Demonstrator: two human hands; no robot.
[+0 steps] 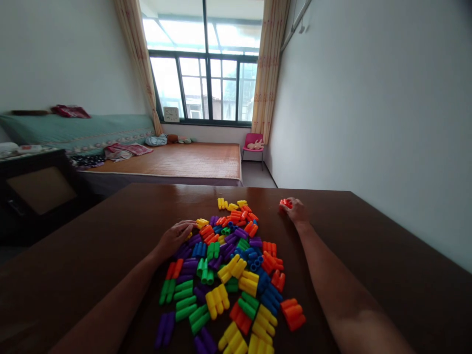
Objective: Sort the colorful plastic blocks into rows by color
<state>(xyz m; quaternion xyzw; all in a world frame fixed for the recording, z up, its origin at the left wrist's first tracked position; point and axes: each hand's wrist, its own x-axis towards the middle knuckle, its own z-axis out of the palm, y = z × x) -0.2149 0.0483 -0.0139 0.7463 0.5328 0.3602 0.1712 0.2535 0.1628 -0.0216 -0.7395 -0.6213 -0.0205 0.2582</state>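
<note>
Bullet-shaped plastic building blocks in yellow, orange, purple, green and blue lie in a loose pile (213, 250) between my arms. At the pile's far left edge, my left hand (176, 238) rests with its fingers stretched out. A yellow block (202, 223) is by its fingertips, and another yellow bit shows partly under the fingers. Off to the right of the pile, my right hand (295, 210) is closed around an orange block (284, 202) on the tabletop, and its fingers hide part of that block.
The dark brown table (324, 216) has its far edge just beyond my right hand. A lone orange block (293, 313) lies near my right forearm. Behind the table are a bed (199, 160), a pink chair (254, 140) and a dark cabinet (37, 189).
</note>
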